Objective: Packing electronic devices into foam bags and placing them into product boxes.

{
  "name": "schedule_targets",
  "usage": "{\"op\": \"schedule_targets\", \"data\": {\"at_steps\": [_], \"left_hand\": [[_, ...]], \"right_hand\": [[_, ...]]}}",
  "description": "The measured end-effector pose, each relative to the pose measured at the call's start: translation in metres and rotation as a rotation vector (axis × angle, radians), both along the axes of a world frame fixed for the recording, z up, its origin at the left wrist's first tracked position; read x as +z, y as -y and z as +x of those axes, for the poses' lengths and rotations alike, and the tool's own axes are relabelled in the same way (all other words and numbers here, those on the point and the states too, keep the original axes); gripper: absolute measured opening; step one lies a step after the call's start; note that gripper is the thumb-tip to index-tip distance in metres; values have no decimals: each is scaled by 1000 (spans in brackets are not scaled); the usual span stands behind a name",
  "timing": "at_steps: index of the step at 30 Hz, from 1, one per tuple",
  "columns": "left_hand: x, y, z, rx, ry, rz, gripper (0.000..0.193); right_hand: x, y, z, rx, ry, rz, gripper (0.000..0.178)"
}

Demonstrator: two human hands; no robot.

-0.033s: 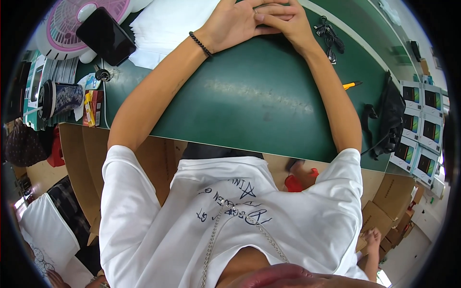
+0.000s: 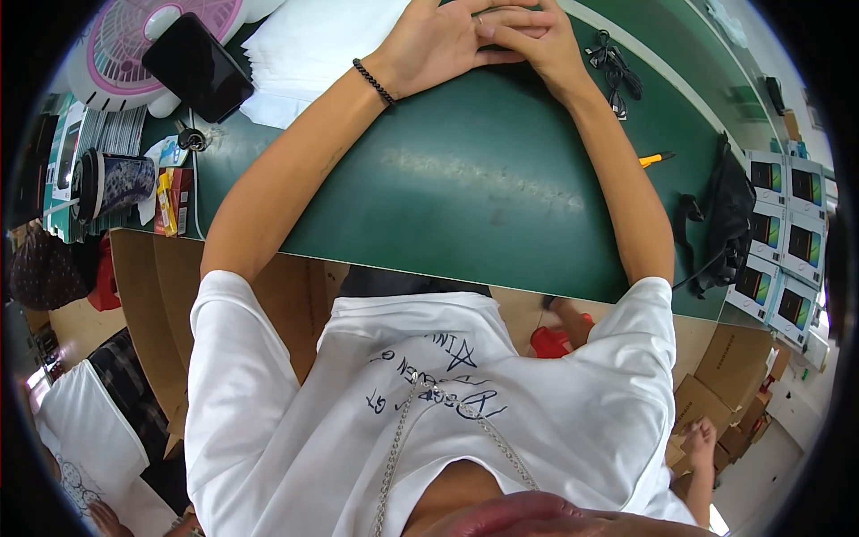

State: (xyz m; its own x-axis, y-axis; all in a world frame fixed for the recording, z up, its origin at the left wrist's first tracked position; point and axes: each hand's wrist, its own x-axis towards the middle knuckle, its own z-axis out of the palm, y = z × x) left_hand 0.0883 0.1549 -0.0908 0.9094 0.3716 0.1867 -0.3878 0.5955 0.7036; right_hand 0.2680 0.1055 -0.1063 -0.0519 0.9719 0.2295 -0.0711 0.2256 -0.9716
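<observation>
Hands (image 2: pixel 438 52) overlapping, top-cropped — some fingers (image 2: pixel 514 18) hidden

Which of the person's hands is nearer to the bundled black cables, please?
Right. The right hand is just left of the bundled black cables, not touching them; the left hand is farther left, its fingers meeting the right hand's.

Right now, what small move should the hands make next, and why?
Probably part the left hand from the right hand: their fingers overlap over the dark green tabletop, and no object shows in either, though the top edge crops them.
</observation>
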Motion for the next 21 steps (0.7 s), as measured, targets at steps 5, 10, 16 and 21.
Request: {"op": "schedule_targets", "data": {"at_steps": [5, 10, 16, 21], "left_hand": [[2, 1, 2, 7, -25, -4, 97], [0, 0, 1, 8, -28, 5, 96], [2, 1, -1, 27, -66, 2, 95], [1, 1, 3, 76, -115, -37, 92]], "right_hand": [[0, -1, 4, -10, -27, 2, 64], [-3, -2, 5, -23, -31, 24, 58], [-7, -4, 6, -65, 20, 89, 51], [-8, -4, 12, -39, -36, 77, 50]]}}
